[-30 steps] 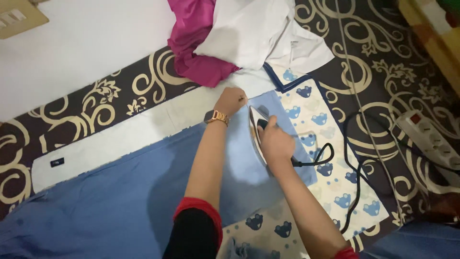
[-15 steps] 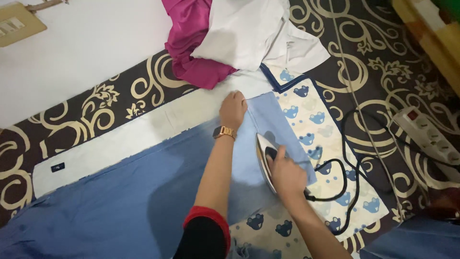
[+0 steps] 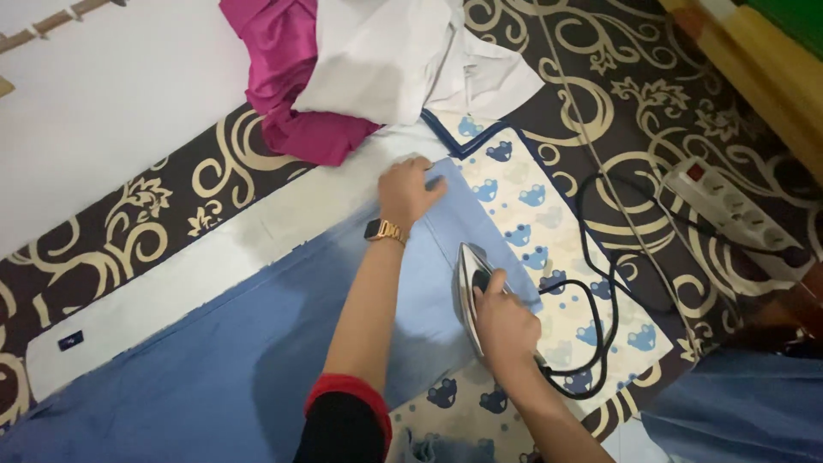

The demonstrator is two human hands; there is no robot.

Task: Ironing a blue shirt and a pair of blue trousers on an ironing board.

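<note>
My right hand (image 3: 506, 326) grips the dark handle of a silver clothes iron (image 3: 467, 287) that rests on a light blue cloth (image 3: 257, 351). The iron sits near the cloth's right edge, with its black cord (image 3: 600, 317) looping away to the right. My left hand (image 3: 407, 190), with a gold watch on the wrist, presses flat on the cloth's far corner and holds it down. The cloth lies over a white sheet (image 3: 214, 257) and a cream mat with blue prints (image 3: 549, 223).
A magenta garment (image 3: 291, 77) and a white garment (image 3: 386, 56) are heaped at the top. A white power strip (image 3: 729, 210) lies on the dark patterned carpet (image 3: 669, 129) at the right. White wall (image 3: 103, 111) at the left, wooden furniture edge (image 3: 763, 60) top right.
The iron has slid back toward me along the cloth's right edge. My left hand has opened flat on the far corner. The camera view has shifted a little.
</note>
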